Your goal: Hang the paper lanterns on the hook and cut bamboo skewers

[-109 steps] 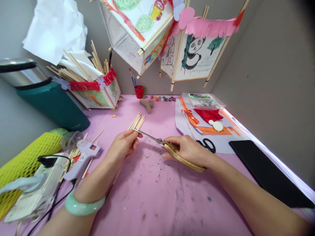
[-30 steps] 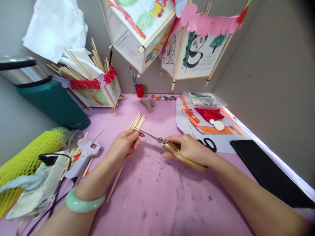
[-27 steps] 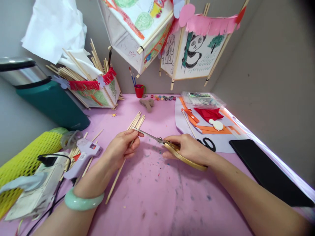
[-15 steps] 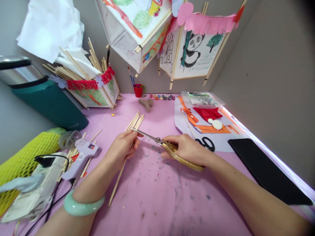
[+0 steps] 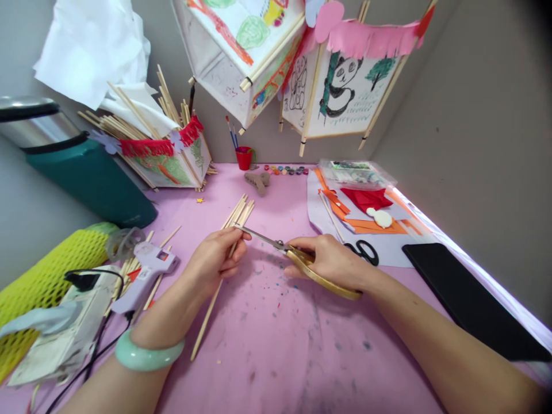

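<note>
My right hand (image 5: 330, 260) grips gold-handled scissors (image 5: 321, 278), whose blades point left and look nearly closed. Their tips reach the thumb and fingertips of my left hand (image 5: 218, 251), which is closed in a pinch. A tiny whitish bit shows at those fingertips, too small to name. Several thin wooden sticks (image 5: 238, 211) lie beyond my left hand. One longer stick (image 5: 206, 328) runs out below it toward me; whether the fingers touch this stick is hidden. A pale green bangle (image 5: 149, 352) circles my left wrist.
At left are a lilac glue gun (image 5: 144, 273), a white power strip (image 5: 56, 345) and a teal bottle (image 5: 90, 178). Paper lanterns (image 5: 345, 86) hang above. Black-handled scissors (image 5: 366, 252), orange paper strips (image 5: 375, 226) and a black flat slab (image 5: 470, 299) lie at right.
The whole view has shifted slightly, with things appearing a little further right. Both hands and the gold-handled scissors keep nearly the same pose.
</note>
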Available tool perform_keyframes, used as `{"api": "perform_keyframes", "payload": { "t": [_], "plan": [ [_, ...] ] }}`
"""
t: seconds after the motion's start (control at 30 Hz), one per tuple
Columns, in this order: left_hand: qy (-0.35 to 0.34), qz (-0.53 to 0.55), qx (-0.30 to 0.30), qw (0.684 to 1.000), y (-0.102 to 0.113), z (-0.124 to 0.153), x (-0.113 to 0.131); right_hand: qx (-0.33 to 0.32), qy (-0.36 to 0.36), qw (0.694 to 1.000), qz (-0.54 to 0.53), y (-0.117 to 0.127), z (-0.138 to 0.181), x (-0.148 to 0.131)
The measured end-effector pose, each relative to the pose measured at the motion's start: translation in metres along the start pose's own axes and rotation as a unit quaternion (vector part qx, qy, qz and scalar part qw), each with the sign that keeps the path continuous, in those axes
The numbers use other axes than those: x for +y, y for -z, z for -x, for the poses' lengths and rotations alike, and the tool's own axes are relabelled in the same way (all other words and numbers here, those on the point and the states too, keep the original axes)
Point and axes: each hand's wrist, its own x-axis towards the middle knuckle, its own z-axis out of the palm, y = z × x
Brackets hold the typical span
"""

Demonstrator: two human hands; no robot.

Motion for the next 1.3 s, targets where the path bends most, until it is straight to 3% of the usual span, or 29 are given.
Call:
{"api": "perform_keyframes", "payload": {
  "t": [0.13,0.43,1.3],
  "plan": [
    [0.026,0.025,-0.023,0.999,0.0025,-0.0005,0.0018,0.005,0.011,1.0,-0.01,0.0001,0.0001,0.0015],
    [-0.017,-0.053,0.025,0.998,-0.0041,-0.0016,-0.0022,0.006,0.007,1.0,-0.006,-0.0025,0.0012,0.0013],
    [-0.018,-0.052,0.031,0.998,-0.0011,-0.004,-0.006,0.007,0.023,1.0,0.004,-0.0046,0.0005,0.0044]
  ]
}}
